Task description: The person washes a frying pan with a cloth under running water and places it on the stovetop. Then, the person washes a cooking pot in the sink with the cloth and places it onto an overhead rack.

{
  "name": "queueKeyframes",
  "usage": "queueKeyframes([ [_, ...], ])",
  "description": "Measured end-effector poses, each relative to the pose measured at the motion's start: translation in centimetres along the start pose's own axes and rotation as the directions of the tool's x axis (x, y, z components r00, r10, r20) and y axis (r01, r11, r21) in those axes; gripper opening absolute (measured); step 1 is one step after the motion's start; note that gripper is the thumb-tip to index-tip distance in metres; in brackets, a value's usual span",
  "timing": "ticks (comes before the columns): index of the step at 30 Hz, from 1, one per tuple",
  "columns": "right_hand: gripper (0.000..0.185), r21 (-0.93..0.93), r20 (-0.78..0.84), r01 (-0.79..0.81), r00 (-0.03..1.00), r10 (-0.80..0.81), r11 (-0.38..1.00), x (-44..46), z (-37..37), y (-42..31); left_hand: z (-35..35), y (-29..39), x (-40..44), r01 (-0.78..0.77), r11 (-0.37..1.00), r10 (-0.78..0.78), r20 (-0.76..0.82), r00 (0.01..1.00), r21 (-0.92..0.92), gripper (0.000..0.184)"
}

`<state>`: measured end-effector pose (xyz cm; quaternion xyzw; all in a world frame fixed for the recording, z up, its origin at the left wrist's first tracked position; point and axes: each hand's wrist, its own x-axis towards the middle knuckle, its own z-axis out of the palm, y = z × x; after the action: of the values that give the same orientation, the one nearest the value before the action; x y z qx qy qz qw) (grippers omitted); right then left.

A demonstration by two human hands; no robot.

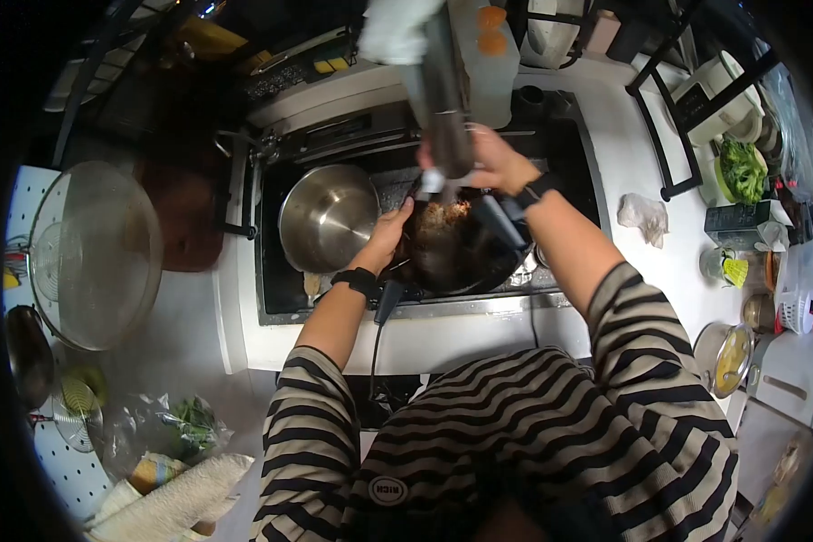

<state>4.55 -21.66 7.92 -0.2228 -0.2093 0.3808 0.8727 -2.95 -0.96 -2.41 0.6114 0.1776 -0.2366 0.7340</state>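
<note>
My right hand [497, 163] is wrapped around the lower part of a dark, bottle-like container [446, 99], which is blurred and stands almost upright over the wok [452, 262]. A small white piece [432, 181] shows near its lower end. Browned food [447, 215] lies in the wok. At the wok's left edge, my left hand [388, 237] has its fingers closed, and what they hold is hidden. A steel pot [331, 219] stands just left of that hand. Beside my right wrist, a dark grey handle [501, 222] slants across the wok.
A clear round lid [97, 256] stands at the left. Bagged greens [190, 425] and a towel [176, 497] lie lower left. On the right counter are crumpled tissue [643, 219], leafy greens [742, 167] and a pot with yellow contents [730, 359]. A black rack [668, 144] stands nearby.
</note>
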Motion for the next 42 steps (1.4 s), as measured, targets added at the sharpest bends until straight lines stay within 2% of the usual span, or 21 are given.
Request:
queueKeyframes([
  [2, 0.028, 0.038, 0.012, 0.085, 0.996, -0.085, 0.996, -4.0, 0.0, -2.2, 0.6, 0.3, -0.1, 0.021, 1.000, -0.022, -0.039, 0.999, -0.020, 0.051],
  [4, 0.025, -0.073, -0.489, 0.235, 0.838, -0.240, 0.969, -7.5, 0.2, -3.0, 1.7, 0.5, -0.3, 0.002, 1.000, 0.000, -0.127, 0.992, 0.016, 0.052],
  [5, 0.025, -0.243, -0.682, 0.270, 0.636, -0.362, 0.932, -7.9, 0.0, -2.4, 2.3, 0.1, 0.1, -0.048, 0.999, 0.050, -0.157, 0.986, 0.015, 0.052],
  [6, 0.023, -0.770, -0.592, -0.057, 0.432, -0.680, 0.635, -8.9, -2.1, -0.7, 2.6, 0.0, 0.2, -0.076, 0.995, 0.086, -0.167, 0.982, 0.069, 0.053],
  [8, 0.025, -0.908, -0.326, -0.364, 0.301, -0.896, 0.207, -8.8, -1.4, 3.1, 3.0, 0.0, 0.8, -0.134, 0.974, 0.165, -0.171, 0.971, 0.183, 0.055],
  [10, 0.031, -0.918, -0.009, -0.330, 0.570, -0.821, -0.220, -8.7, -2.5, 6.0, 3.1, -0.3, 1.5, -0.216, 0.928, 0.276, -0.171, 0.946, 0.303, 0.054],
  [12, 0.026, -0.875, 0.137, -0.224, 0.735, -0.664, -0.429, -9.8, -1.8, 4.7, 4.8, 1.0, -0.7, -0.230, 0.942, 0.280, -0.193, 0.940, 0.244, 0.049],
  [14, 0.029, -0.913, 0.039, -0.295, 0.624, -0.781, -0.281, -11.6, -5.2, 4.3, 4.0, 0.9, -0.8, -0.191, 0.954, 0.236, -0.184, 0.954, 0.231, 0.045],
  [16, 0.031, -0.861, -0.494, -0.337, 0.374, -0.785, 0.382, -14.1, -8.2, 4.7, 3.5, 0.8, -0.4, -0.172, 0.968, 0.205, -0.182, 0.962, 0.180, 0.043],
  [20, 0.032, -0.770, -0.343, -0.603, 0.120, -0.931, 0.206, -16.7, -15.8, 8.5, 2.9, 0.4, 0.4, -0.139, 0.971, 0.177, -0.194, 0.965, 0.196, 0.043],
  [21, 0.031, -0.593, -0.570, -0.707, 0.029, -0.821, 0.387, -14.9, -11.9, 6.7, 2.5, 0.2, 0.7, -0.119, 0.968, 0.168, -0.219, 0.961, 0.221, 0.044],
  [22, 0.029, -0.657, -0.563, -0.618, 0.023, -0.826, 0.431, -13.5, -10.3, 6.2, 2.3, 0.5, 1.2, -0.110, 0.961, 0.172, -0.239, 0.956, 0.252, 0.044],
  [25, 0.022, -0.904, -0.244, -0.410, 0.268, -0.932, 0.118, -9.7, -7.8, 5.1, 3.1, 1.0, 0.6, -0.092, 0.969, 0.153, -0.263, 0.953, 0.231, 0.046],
  [26, 0.024, -0.967, -0.144, -0.254, 0.435, -0.889, 0.032, -9.1, -6.6, 4.7, 3.4, 1.0, 0.5, -0.076, 0.979, 0.121, -0.240, 0.963, 0.187, 0.047],
  [28, 0.027, -0.935, -0.027, -0.313, 0.525, -0.851, -0.164, -9.3, -7.6, 4.8, 3.7, 1.6, 1.0, -0.043, 0.994, 0.064, -0.213, 0.975, 0.101, 0.048],
  [30, 0.031, -0.829, -0.313, -0.557, 0.378, -0.871, 0.056, -10.4, -10.9, 6.1, 3.4, 1.2, 3.0, -0.151, 0.989, 0.149, -0.172, 0.974, 0.002, 0.051],
  [32, 0.035, -0.643, -0.560, -0.686, 0.118, -0.820, 0.340, -11.9, -12.3, 8.1, 4.0, 2.8, 2.3, 0.001, 1.000, 0.001, -0.150, 0.989, 0.010, 0.054],
  [37, 0.053, -0.764, -0.280, -0.638, 0.454, -0.846, -0.090, -9.2, -3.9, 11.8, 3.3, 2.8, 3.9, 0.056, 0.995, -0.037, -0.217, 0.975, 0.082, 0.045],
  [39, 0.059, -0.908, -0.237, -0.412, 0.649, -0.723, -0.072, -8.3, -1.2, 11.9, 3.8, 3.1, 3.7, 0.069, 0.998, -0.065, -0.197, 0.978, 0.013, 0.044],
  [40, 0.059, -0.889, -0.090, -0.354, 0.758, -0.646, -0.290, -8.3, -0.6, 12.2, 4.1, 3.3, 3.3, 0.082, 0.997, -0.079, -0.219, 0.973, 0.008, 0.043],
  [42, 0.058, -0.877, 0.005, -0.187, 0.917, -0.398, -0.442, -8.9, -0.2, 11.2, 4.8, 3.8, 2.5, 0.105, 0.995, -0.102, -0.259, 0.960, -0.002, 0.042],
])
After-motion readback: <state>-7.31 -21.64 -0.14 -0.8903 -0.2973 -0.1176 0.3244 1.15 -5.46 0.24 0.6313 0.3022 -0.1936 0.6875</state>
